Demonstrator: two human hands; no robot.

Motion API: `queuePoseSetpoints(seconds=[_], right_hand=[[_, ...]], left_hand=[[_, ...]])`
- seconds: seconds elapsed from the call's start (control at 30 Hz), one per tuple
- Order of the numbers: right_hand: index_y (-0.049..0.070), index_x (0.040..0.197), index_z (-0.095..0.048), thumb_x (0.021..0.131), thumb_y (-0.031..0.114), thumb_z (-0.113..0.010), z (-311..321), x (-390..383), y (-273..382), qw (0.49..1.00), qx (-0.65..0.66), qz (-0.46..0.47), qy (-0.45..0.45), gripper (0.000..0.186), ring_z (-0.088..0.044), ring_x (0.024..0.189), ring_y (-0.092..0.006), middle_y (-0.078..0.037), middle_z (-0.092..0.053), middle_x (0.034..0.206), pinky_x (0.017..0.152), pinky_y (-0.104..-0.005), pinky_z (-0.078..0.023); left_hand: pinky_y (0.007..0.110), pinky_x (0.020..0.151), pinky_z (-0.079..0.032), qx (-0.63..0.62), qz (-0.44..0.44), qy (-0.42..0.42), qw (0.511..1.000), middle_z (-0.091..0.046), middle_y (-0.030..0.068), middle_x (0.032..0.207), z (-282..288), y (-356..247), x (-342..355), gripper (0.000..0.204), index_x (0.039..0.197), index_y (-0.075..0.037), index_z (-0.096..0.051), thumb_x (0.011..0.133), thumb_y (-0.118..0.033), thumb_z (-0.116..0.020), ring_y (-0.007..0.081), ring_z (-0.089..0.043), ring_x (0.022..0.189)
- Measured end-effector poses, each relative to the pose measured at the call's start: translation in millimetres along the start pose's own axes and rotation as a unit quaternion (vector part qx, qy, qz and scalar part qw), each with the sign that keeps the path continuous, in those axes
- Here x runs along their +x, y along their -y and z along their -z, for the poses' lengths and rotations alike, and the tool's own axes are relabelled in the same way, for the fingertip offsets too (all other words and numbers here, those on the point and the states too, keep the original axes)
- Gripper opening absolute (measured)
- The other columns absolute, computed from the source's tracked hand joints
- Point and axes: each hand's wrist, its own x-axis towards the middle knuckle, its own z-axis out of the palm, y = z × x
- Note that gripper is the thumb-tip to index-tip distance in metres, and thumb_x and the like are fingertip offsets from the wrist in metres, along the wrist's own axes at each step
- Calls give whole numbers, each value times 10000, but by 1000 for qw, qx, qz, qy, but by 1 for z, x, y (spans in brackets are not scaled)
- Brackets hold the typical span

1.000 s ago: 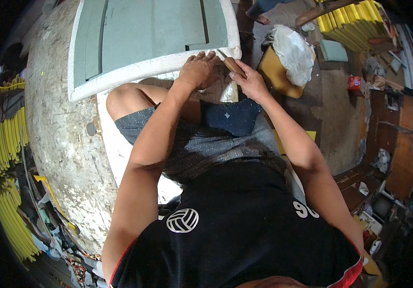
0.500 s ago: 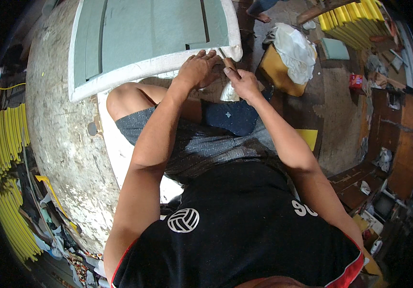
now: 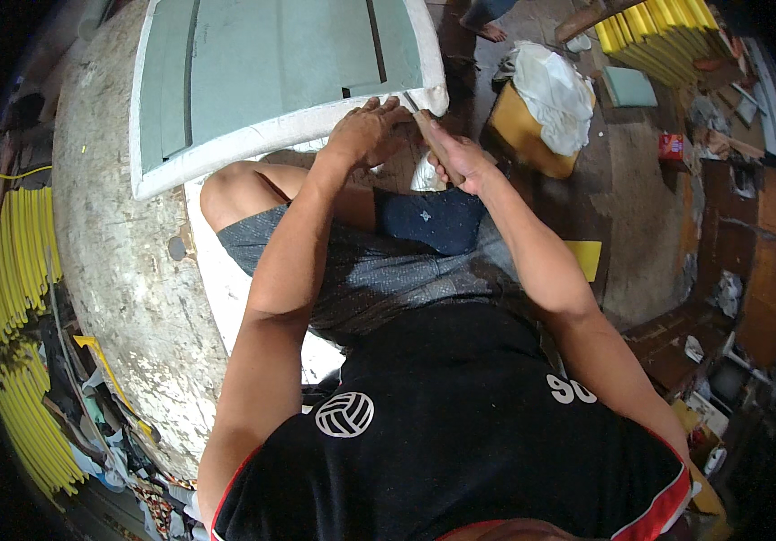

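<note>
A large panel (image 3: pixel 280 63) with a pale green-grey face and dark slots lies beyond my knees. White padded fabric (image 3: pixel 252 144) wraps its border. My left hand (image 3: pixel 362 135) rests on the near border toward its right end, fingers extended and loosely bent, gripping nothing that shows. In my right hand (image 3: pixel 467 164) is a slim wooden-handled tool (image 3: pixel 429 135), with the fingers curled round the handle and the thumb laid along it. Its thin dark tip reaches the fabric near the panel's right corner, just right of my left fingertips. The tip's exact shape is too small to tell.
A worn, paint-flecked board (image 3: pixel 117 270) spreads to my left. Stacks of yellow strips (image 3: pixel 18 261) stand beyond it. At the right, a white cloth (image 3: pixel 550 95) covers a yellow-brown block (image 3: pixel 518 126). Another person's bare foot (image 3: pixel 493 33) shows at the top.
The panel has shifted slightly left and toward me. My right hand has turned, its thumb now lying along the tool's handle, and the tool has tilted a little. My left hand stays nearly in place.
</note>
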Motion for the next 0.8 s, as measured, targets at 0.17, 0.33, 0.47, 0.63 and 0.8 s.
queuePoseSetpoints(seconds=[0.17,0.33,0.47,0.63,0.8], right_hand=[[-19,1204,-588,988,631,-576,-23,23,-24,966,-172,114,-157,685,-530,560,-155,-88,-624,761,428,-322,-423],[28,1070,-579,1006,680,-464,-41,-4,0,994,-60,45,-83,665,-465,452,-131,-50,-551,698,384,-322,-384],[77,921,-548,955,771,-476,-37,-2,-8,998,18,28,-53,698,-411,418,-86,7,-474,632,349,-261,-326],[88,880,-534,950,806,-429,-18,12,-4,989,120,9,82,729,-369,403,-60,33,-451,628,337,-251,-288],[41,982,-598,966,809,-374,-40,-1,-3,968,171,167,-73,800,-429,450,-110,18,-456,657,411,-296,-374]], left_hand=[[479,1226,-345,26,-11,-6,1000,-357,179,1641,-14,6,10,690,1543,-129,-431,937,-346,-679,442,-372,1477],[471,1235,-331,-2,-1,-18,1000,-355,171,1644,-12,8,-3,718,1551,-117,-423,930,-357,-690,438,-362,1485],[468,1240,-322,8,9,10,1000,-351,165,1648,-4,4,-4,725,1556,-114,-417,929,-353,-692,436,-358,1488],[470,1218,-353,8,-10,-29,1000,-374,142,1643,-15,12,-2,739,1542,-124,-444,892,-353,-711,414,-374,1488],[472,1183,-397,-14,-27,-53,998,-409,153,1617,-7,8,-2,677,1485,-123,-520,852,-262,-716,418,-427,1446]])
